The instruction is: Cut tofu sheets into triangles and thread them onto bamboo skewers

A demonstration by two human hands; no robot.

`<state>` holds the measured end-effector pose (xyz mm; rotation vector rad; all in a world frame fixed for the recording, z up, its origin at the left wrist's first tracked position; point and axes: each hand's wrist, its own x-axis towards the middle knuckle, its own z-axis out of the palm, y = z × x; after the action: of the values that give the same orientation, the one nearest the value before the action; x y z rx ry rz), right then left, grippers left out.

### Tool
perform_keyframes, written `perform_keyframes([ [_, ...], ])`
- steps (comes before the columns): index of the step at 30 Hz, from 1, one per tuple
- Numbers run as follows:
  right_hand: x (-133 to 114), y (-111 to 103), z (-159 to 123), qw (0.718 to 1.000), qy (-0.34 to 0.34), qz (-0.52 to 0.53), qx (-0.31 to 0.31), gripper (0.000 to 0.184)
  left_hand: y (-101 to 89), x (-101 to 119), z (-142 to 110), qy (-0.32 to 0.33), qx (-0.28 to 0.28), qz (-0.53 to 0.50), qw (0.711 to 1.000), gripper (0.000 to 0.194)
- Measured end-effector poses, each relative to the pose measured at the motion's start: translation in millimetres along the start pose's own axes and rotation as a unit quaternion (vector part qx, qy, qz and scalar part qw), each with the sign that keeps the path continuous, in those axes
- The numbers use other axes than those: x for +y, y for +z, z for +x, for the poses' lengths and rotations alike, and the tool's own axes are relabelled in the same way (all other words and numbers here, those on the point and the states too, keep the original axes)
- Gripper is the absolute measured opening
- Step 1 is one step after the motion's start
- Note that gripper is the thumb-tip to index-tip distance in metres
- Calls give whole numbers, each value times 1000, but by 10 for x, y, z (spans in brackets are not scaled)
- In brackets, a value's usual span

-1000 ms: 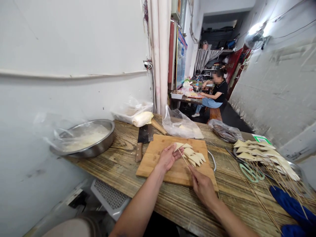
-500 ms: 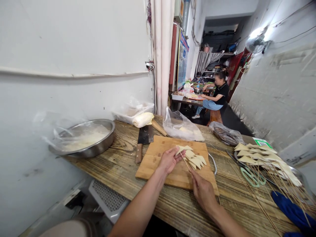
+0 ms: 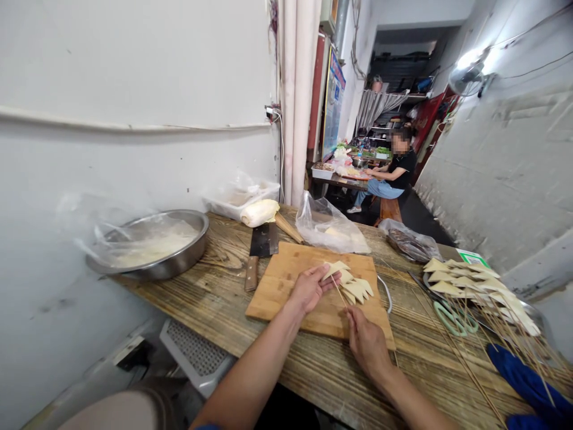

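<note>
Above the wooden cutting board (image 3: 282,286), my left hand (image 3: 312,288) pinches a pale, flat triangular slice (image 3: 335,270) that looks like tofu sheet. My right hand (image 3: 366,339) is closed round a thin bamboo skewer (image 3: 339,292), whose upper end meets the slice at my left fingers. How far the skewer passes into the slice I cannot tell. Several more pale slices (image 3: 358,291) lie in a loose pile on the board, just right of my left hand. A cleaver (image 3: 264,240) with a wooden handle rests at the board's left edge.
A steel basin (image 3: 179,257) with a plastic bag in it stands at the left. On the right are skewered slices (image 3: 478,283) on a tray, green-handled scissors (image 3: 454,319) and a blue cloth (image 3: 528,382). Behind lies a plastic bag (image 3: 326,227). Another person (image 3: 398,167) sits farther back.
Both hands keep nearly the same place and grip on the slice and skewer. The view has shifted slightly. In the background, the seated person's arm has drawn down toward the table.
</note>
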<state>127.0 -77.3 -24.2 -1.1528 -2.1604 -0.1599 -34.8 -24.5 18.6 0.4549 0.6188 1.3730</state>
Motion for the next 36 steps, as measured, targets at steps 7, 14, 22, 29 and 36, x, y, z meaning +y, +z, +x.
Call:
perform_keyframes([
  [7,16,31,-3,999,35,14,-32,35,30,-69,-27,-15,-16,28,999,14],
  [14,33,21,21,996,54,73,-19,30,74,-182,-75,-31,-44,50,997,16],
  [22,80,-9,71,990,64,118,38,25,166,-353,-164,-66,-71,132,986,27],
  [29,102,-68,109,983,100,148,50,22,51,-180,-81,52,-4,272,961,38],
  [36,81,-61,97,977,132,167,28,25,-235,10,109,215,232,599,735,35],
])
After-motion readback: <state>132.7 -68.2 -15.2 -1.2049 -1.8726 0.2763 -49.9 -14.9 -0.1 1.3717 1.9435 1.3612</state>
